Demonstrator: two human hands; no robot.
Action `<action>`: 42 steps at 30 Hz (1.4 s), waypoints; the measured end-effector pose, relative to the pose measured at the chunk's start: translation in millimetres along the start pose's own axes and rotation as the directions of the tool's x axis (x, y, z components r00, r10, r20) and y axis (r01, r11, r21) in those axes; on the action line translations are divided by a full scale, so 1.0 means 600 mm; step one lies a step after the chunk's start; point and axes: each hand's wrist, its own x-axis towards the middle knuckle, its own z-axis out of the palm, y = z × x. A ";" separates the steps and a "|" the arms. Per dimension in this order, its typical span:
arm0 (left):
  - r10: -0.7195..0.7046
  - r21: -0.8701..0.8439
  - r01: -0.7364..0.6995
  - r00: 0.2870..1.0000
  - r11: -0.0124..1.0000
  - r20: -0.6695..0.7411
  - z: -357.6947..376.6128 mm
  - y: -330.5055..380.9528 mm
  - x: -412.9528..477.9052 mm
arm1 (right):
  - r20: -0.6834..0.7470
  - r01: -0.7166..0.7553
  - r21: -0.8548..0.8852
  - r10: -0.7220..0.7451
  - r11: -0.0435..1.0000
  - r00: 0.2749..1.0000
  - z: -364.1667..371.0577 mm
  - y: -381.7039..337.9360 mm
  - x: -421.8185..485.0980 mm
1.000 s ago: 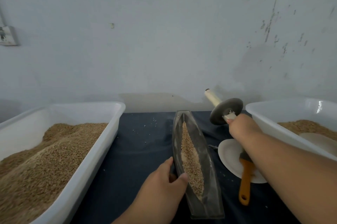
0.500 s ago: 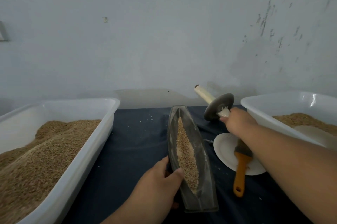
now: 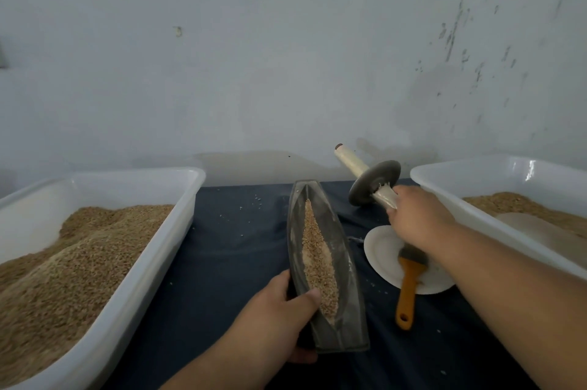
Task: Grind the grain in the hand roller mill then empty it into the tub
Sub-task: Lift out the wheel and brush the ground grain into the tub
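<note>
A dark boat-shaped mill trough (image 3: 343,262) lies lengthwise on the dark cloth, with a strip of tan grain (image 3: 316,259) down its groove. My left hand (image 3: 279,313) grips the trough's near left rim, thumb over the edge. My right hand (image 3: 416,218) holds the near pale handle of the roller (image 3: 374,183), a grey disc on a rod. The roller is lifted and tilted, to the right of the trough's far end and apart from it.
A white tub (image 3: 152,249) heaped with grain stands at the left. Another white tub (image 3: 470,195) with grain stands at the right. Between trough and right tub lies a white plate (image 3: 381,253) with an orange-handled brush (image 3: 408,288) on it. A wall rises close behind.
The roller in my right hand sits a little lower and nearer the right tub. My left hand keeps its hold on the trough. The view has tilted slightly.
</note>
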 end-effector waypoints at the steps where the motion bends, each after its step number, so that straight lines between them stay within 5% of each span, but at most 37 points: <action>1: -0.005 -0.015 0.005 1.000 1.000 0.001 0.000 -0.001 -0.001 | -0.041 0.044 0.009 -0.043 0.999 0.998 -0.009 -0.001 -0.017; 4: -0.024 -0.041 0.025 1.000 0.999 0.017 0.001 -0.003 -0.001 | -0.095 0.228 -0.003 -0.227 0.974 0.969 -0.044 0.001 -0.072; 9: -0.088 -0.037 0.090 0.995 0.995 0.051 -0.001 0.001 0.003 | 0.283 0.416 -0.207 -0.353 0.886 0.892 -0.090 0.022 -0.158; 16: -0.249 -0.094 0.264 0.957 0.960 0.147 0.002 0.016 0.028 | 0.394 0.591 -0.190 -0.491 0.784 0.777 -0.074 0.045 -0.195; 24: -0.282 -0.347 0.394 0.901 0.851 0.331 0.008 0.025 0.037 | 0.220 0.673 -0.078 -0.646 0.736 0.731 -0.044 0.054 -0.182; 29: -0.276 -0.348 0.397 0.896 0.849 0.348 0.009 0.023 0.038 | -0.070 0.688 -0.027 -0.688 0.725 0.722 -0.054 0.055 -0.183; 36: -0.286 -0.356 0.370 0.920 0.858 0.267 0.016 0.018 0.035 | -0.355 0.509 0.275 -0.406 0.816 0.842 -0.097 -0.014 -0.208; 39: -0.268 -0.355 0.339 0.935 0.871 0.233 0.016 0.015 0.038 | -0.001 0.191 0.347 -0.203 0.918 0.979 -0.096 -0.053 -0.182; 42: -0.252 -0.350 0.308 0.947 0.885 0.198 0.018 0.017 0.035 | 0.472 -0.261 0.490 -0.002 0.832 0.881 -0.075 -0.087 -0.159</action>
